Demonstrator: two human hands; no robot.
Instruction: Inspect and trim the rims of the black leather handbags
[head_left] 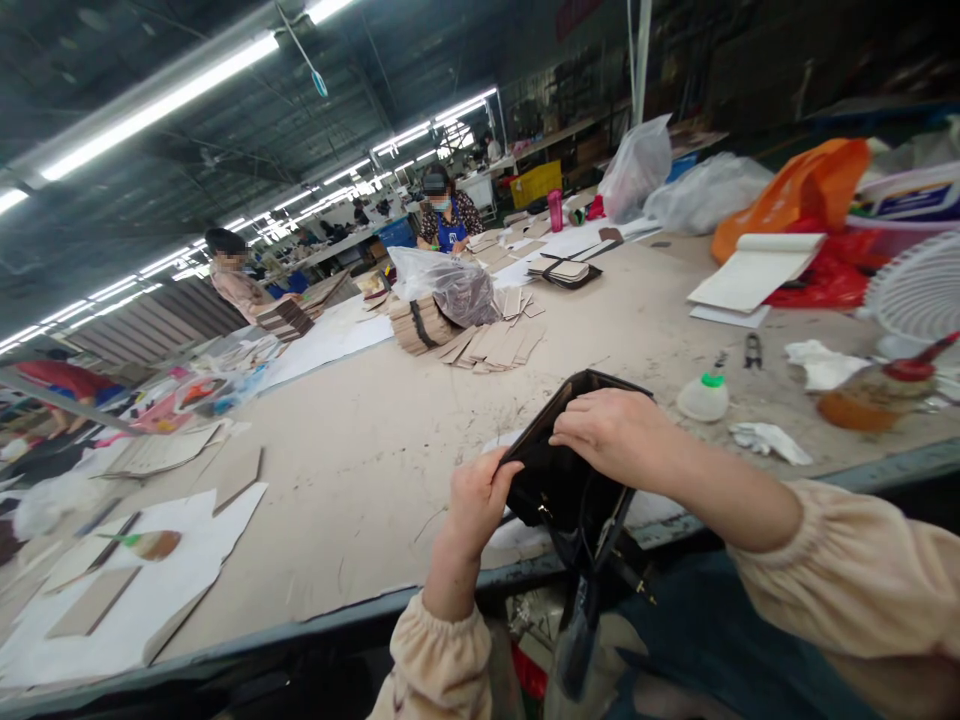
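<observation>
A black handbag (574, 480) with small gold metal fittings is held tilted at the table's front edge, its mouth facing me and its strap hanging down. My left hand (480, 495) is closed on the bag's left rim, thumb on the near side. The bent fingers of my right hand (611, 430) grip the upper right edge and reach a little into the opening. The bag's dark inside hides what my right fingertips touch. White paper (517, 535) shows partly beneath the bag.
A bottle with a green cap (703, 398), small black snips (753, 350) and a red-nozzled glue bottle (862, 400) stand or lie at the right. Beige board pieces (495, 345) are spread mid-table. Another glue bottle (154, 544) lies on paper at the left. A co-worker (450, 220) sits across the table.
</observation>
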